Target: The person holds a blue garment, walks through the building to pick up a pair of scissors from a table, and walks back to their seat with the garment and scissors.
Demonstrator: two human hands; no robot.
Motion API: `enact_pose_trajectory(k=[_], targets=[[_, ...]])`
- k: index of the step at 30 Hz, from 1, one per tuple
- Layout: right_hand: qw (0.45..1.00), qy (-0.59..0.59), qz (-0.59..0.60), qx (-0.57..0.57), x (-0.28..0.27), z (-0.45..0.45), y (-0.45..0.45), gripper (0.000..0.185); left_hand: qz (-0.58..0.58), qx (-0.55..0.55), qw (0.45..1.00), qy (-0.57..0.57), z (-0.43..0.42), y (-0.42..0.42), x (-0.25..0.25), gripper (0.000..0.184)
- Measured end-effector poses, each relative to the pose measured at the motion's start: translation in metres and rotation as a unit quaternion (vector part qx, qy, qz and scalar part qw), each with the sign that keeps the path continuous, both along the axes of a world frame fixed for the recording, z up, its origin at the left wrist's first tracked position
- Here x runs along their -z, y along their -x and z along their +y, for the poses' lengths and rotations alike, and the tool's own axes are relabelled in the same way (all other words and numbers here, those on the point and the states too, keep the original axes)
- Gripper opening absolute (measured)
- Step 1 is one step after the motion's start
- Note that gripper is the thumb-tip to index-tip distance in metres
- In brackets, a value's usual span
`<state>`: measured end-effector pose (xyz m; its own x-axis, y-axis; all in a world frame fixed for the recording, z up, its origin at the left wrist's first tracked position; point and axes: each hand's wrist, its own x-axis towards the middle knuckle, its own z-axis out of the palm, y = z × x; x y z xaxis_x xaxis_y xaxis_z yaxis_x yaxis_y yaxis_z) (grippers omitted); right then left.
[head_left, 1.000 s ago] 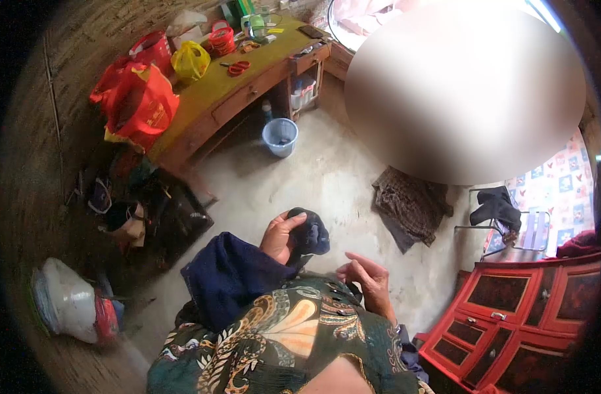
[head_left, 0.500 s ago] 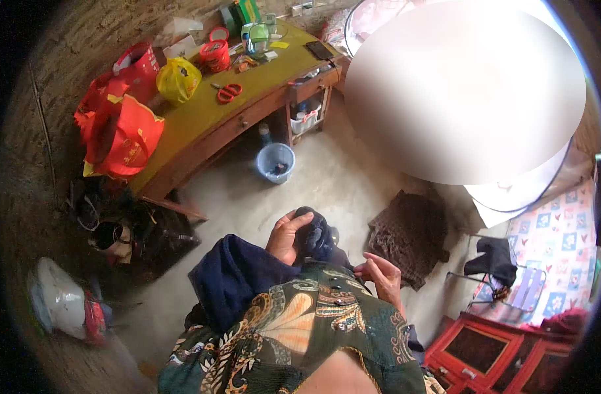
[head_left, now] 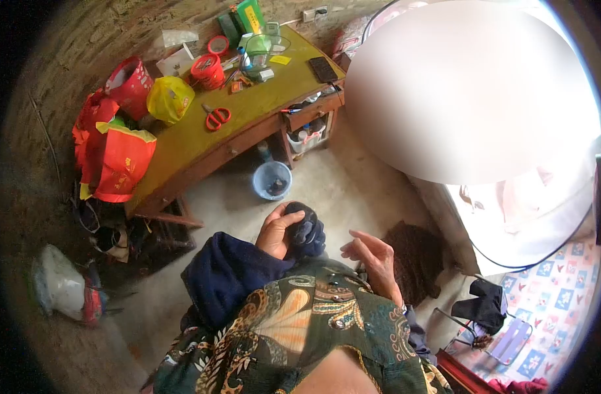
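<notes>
My left hand [head_left: 274,233] is closed round a bunched piece of dark navy cloth [head_left: 307,231], thumb on top, in front of my chest. More navy fabric [head_left: 223,276] hangs in folds about my left forearm. A short way to the right of the bundle, my right hand [head_left: 374,259] is raised, its fingers bent and their tips close together as in a pinch. Anything between them is too small to make out. The two hands are apart.
A desk [head_left: 257,98] ahead bears red-handled scissors [head_left: 217,119], a phone [head_left: 323,69], a yellow bag [head_left: 170,100] and red bags [head_left: 126,164]. A blue bucket [head_left: 272,181] stands below it. On the right are a dark brown mat [head_left: 409,262] and a folding chair [head_left: 510,338].
My right hand has moved up, away from the cloth bundle. My left hand keeps its hold and has shifted slightly left. The view has turned a little.
</notes>
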<state>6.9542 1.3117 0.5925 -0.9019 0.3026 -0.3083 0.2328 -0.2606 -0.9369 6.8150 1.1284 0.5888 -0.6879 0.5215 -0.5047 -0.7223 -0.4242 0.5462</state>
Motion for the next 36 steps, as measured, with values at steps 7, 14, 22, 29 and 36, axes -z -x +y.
enact_pose_trajectory(k=[7,14,22,29,36], targets=[[0.998,0.000,-0.055,-0.013,0.014,0.039,0.096,0.034,-0.006,0.010,1.000,-0.005,0.056,0.104,0.023,0.029],[0.998,0.009,-0.048,-0.040,0.012,0.067,0.230,0.034,0.012,0.004,1.000,0.001,0.077,0.229,0.012,0.032],[0.996,-0.013,-0.059,-0.067,0.007,0.094,0.342,0.039,0.003,0.003,1.000,0.009,0.091,0.324,0.005,0.031],[0.966,-0.219,0.098,-0.099,0.027,0.165,0.509,0.033,0.017,-0.053,0.998,0.038,0.088,0.376,0.027,0.029],[0.856,-0.431,0.217,-0.186,0.036,0.206,0.767,0.040,-0.012,-0.194,0.974,0.117,0.111,0.409,0.015,0.028]])
